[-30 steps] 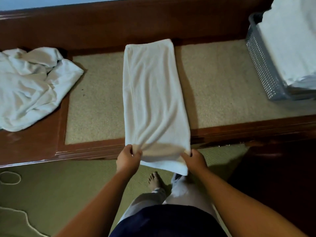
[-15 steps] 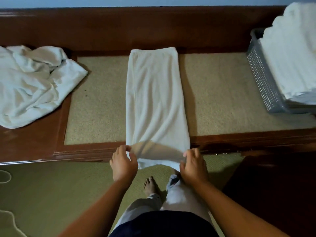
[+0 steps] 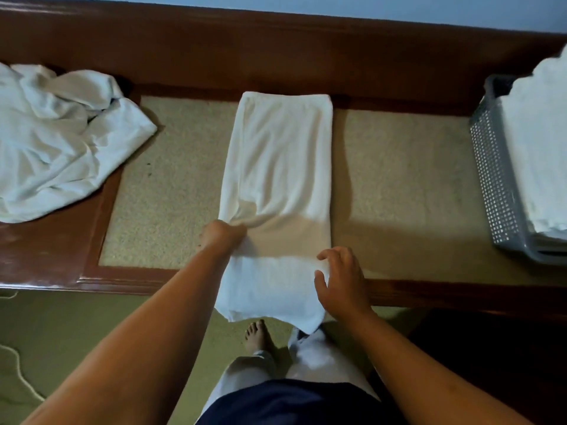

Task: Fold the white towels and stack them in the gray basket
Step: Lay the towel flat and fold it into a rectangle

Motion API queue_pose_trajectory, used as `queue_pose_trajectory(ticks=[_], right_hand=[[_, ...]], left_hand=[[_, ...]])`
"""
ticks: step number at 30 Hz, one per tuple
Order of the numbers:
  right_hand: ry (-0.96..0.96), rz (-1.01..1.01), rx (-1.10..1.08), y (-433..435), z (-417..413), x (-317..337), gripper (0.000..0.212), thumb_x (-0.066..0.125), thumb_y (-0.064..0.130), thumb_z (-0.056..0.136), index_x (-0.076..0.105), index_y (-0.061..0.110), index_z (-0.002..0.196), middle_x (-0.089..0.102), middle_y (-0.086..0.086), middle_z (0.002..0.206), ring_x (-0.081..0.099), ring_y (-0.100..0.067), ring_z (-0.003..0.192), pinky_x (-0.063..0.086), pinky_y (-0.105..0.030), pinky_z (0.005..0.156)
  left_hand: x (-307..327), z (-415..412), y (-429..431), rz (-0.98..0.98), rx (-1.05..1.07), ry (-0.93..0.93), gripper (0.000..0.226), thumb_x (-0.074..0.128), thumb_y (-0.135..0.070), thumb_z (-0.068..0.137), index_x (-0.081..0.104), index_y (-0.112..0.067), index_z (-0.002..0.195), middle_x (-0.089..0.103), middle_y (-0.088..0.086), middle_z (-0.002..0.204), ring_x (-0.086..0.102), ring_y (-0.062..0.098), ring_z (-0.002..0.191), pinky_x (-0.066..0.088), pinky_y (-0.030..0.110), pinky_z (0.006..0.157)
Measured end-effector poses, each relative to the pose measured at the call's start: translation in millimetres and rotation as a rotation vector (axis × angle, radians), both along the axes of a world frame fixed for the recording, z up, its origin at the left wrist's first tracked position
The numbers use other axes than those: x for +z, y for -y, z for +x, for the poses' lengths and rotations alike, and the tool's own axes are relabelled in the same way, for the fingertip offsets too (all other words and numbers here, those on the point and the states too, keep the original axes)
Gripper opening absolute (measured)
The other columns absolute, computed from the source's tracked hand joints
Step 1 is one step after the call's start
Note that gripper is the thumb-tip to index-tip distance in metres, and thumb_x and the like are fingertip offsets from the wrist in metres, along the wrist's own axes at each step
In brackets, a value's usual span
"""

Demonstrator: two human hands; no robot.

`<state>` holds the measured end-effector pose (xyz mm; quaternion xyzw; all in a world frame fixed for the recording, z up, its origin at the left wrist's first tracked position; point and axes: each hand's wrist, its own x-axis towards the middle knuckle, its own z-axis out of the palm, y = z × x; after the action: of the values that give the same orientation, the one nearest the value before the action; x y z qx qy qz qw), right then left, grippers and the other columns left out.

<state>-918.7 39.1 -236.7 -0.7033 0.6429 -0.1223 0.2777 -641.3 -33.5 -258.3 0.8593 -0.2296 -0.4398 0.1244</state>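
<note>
Gray basket [image 3: 494, 179] is cut by right edge, crumpled towels [image 3: 55, 148] by left; fingers of left hand [image 3: 222, 236] are hidden in folded towel [image 3: 282, 167].

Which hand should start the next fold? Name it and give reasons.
Left, probably: the left hand grips the towel at its edge, bunching it; the right hand is open beside it.

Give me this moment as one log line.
towel: long strip on bench, near end overhanging | left hand: grips left edge | right hand: open at right edge | basket: folded stack | pile: crumpled
</note>
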Motion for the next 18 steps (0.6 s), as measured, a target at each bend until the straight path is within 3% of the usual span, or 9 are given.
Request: queue_pose_trajectory(ticks=[2,5,9,13,16,18], right_hand=[[0.003,0.039,0.034,19,-6,2,0.029,0.063,0.021,0.084,0.059,0.02,0.113,0.05,-0.002,0.12,0.051,-0.024,0.111,0.046,-0.042,0.095],[-0.011,0.119,0.122,46,-13,7,0.03,0.061,0.023,0.09,0.056,0.023,0.119,0.047,0.002,0.125,0.049,-0.019,0.115,0.044,-0.039,0.1],[0.005,0.119,0.144,87,-16,12,0.031,0.062,0.023,0.09,0.057,0.024,0.12,0.049,0.004,0.125,0.05,-0.017,0.115,0.046,-0.039,0.1],[0.042,0.122,0.09,128,-11,16,0.03,0.062,0.021,0.091,0.058,0.026,0.12,0.049,0.008,0.121,0.052,-0.014,0.111,0.049,-0.038,0.096],[0.058,0.136,0.06,145,-7,18,0.031,0.06,0.018,0.091,0.057,0.029,0.12,0.048,0.012,0.121,0.052,-0.01,0.106,0.048,-0.034,0.094],[0.039,0.156,0.066,161,-3,14,0.031,0.058,0.02,0.094,0.055,0.03,0.123,0.046,0.013,0.124,0.051,-0.009,0.106,0.046,-0.031,0.094]], left_hand=[[31,-13,6,0.041,0.036,-0.058,0.05,0.083,-0.032,0.061,0.065,-0.005,0.099,0.067,0.011,0.093,0.065,0.03,0.086,0.057,0.037,0.074],[28,-15,26,0.031,0.116,-0.152,0.041,0.085,-0.021,0.074,0.059,-0.004,0.102,0.061,0.008,0.085,0.061,0.025,0.079,0.048,0.032,0.063],[27,-8,72,-0.032,0.215,-0.24,0.067,0.085,-0.039,0.076,0.057,-0.002,0.124,0.064,0.014,0.117,0.065,0.033,0.105,0.051,0.038,0.078],[36,-10,124,-0.086,0.15,-0.213,0.068,0.083,-0.041,0.081,0.054,-0.001,0.128,0.063,0.013,0.115,0.062,0.032,0.101,0.052,0.041,0.081],[40,-13,161,-0.16,0.157,-0.159,0.07,0.082,-0.037,0.084,0.049,0.0,0.134,0.06,0.017,0.126,0.061,0.035,0.111,0.053,0.043,0.093],[40,-11,194,-0.159,0.166,-0.151,0.068,0.082,-0.039,0.084,0.049,-0.003,0.131,0.059,0.014,0.12,0.059,0.032,0.102,0.054,0.043,0.092]])
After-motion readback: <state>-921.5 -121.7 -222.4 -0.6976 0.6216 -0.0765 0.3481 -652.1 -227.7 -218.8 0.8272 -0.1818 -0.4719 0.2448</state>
